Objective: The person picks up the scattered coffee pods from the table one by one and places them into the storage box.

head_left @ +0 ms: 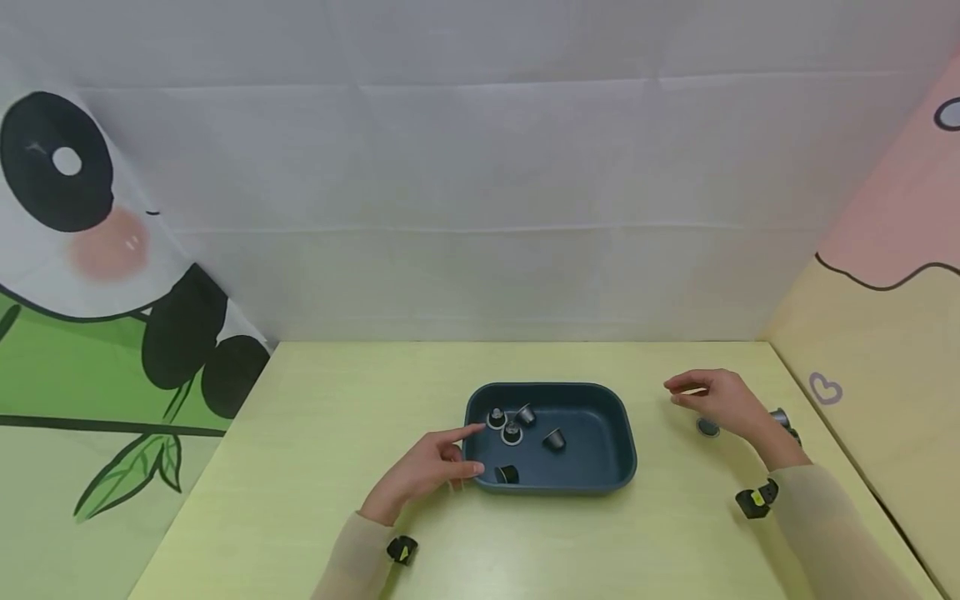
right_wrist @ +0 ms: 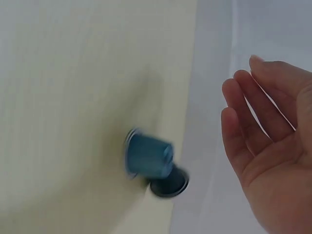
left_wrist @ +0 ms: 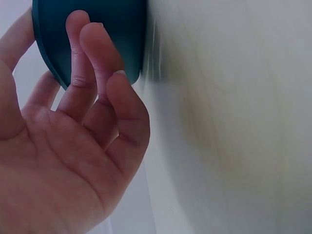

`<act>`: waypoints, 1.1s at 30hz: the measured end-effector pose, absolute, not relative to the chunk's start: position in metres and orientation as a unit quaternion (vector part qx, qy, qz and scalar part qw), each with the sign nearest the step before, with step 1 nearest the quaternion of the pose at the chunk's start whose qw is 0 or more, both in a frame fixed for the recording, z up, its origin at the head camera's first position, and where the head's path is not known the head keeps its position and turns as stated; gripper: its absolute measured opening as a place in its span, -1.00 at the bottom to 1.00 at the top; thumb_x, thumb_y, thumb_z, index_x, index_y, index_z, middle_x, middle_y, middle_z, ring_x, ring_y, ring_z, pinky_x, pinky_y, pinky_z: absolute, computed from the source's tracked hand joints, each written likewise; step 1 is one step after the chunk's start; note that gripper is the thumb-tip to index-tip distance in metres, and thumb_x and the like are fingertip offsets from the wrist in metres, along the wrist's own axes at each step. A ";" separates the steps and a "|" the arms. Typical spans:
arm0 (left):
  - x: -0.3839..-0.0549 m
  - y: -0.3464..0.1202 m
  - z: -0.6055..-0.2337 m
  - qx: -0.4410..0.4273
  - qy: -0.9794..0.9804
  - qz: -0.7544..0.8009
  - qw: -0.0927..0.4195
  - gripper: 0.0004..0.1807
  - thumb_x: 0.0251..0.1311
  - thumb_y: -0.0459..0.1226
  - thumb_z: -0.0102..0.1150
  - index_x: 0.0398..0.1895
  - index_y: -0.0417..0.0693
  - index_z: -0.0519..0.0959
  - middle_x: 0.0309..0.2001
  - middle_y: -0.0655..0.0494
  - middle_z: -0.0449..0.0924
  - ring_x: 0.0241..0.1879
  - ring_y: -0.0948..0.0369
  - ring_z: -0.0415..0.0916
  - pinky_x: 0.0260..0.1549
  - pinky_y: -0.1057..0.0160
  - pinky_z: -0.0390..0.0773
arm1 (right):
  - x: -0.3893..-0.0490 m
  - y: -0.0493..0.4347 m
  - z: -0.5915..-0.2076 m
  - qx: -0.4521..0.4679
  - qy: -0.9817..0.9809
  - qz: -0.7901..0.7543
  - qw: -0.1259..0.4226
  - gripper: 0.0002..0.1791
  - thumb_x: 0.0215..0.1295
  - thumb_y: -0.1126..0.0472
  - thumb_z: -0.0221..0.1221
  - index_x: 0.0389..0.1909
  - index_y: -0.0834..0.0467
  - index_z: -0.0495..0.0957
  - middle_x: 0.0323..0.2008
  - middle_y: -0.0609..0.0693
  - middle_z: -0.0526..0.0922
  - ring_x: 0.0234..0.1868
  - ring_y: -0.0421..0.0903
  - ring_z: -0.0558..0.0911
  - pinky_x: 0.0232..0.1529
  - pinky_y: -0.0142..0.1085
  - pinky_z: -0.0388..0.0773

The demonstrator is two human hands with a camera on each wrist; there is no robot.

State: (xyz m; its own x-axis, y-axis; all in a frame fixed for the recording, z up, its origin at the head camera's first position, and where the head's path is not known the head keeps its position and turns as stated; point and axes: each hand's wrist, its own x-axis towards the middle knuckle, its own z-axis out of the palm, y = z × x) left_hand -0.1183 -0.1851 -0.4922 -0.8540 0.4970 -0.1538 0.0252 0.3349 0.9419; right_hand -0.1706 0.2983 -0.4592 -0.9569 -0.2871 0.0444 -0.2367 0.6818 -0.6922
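Several coffee capsules lie in the dark blue tray [head_left: 592, 477], one of them a silver-grey capsule [head_left: 554, 440] on its side. At the tray's left end is my left hand [head_left: 427, 467], its index finger and thumb reaching apart to the rim. The left wrist view shows the other fingers loosely bent beside the tray wall [left_wrist: 117, 29]. My right hand [head_left: 723, 404] hovers over the table to the right of the tray, with nothing visible between its fingers. A capsule [head_left: 707, 427] lies beneath it. In the right wrist view, a blurred teal capsule [right_wrist: 148, 155] overlaps a darker capsule [right_wrist: 169, 185].
More capsules [head_left: 780, 417] lie on the table behind the right wrist, partly hidden by it. The pale yellow table [head_left: 315, 433] meets a white cloth wall [head_left: 480, 283] at the back. Printed panels stand on both sides.
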 end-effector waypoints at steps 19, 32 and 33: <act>-0.118 -0.184 -0.489 0.183 0.783 0.555 0.211 -0.29 0.26 -0.29 0.34 0.47 -0.12 0.32 -0.51 -0.36 0.51 -0.44 -0.25 0.56 -0.41 0.06 0.60 | -0.145 0.348 -0.496 -0.095 0.934 -0.344 0.038 -0.61 0.30 0.14 0.34 0.08 0.24 0.65 0.07 0.30 0.63 0.02 0.24 0.65 -0.19 -0.36 0.58; -0.115 -0.185 -0.485 0.176 0.774 0.569 0.213 -0.29 0.27 -0.34 0.32 0.48 -0.16 0.29 -0.52 -0.37 0.49 -0.45 -0.25 0.55 -0.44 0.07 0.57 | -0.138 0.353 -0.515 -0.065 0.912 -0.400 0.069 -0.51 0.26 0.14 0.37 0.16 0.26 0.60 0.08 0.31 0.61 0.00 0.00 0.66 -0.20 -0.44 0.56; -0.114 -0.185 -0.485 0.176 0.775 0.569 0.213 -0.29 0.27 -0.34 0.32 0.48 -0.17 0.29 -0.52 -0.38 0.49 -0.45 -0.25 0.55 -0.44 0.07 0.57 | -0.137 0.353 -0.515 -0.063 0.910 -0.404 0.070 -0.51 0.26 0.12 0.37 0.17 0.26 0.60 0.09 0.30 0.61 -0.02 -0.11 0.66 -0.20 -0.44 0.56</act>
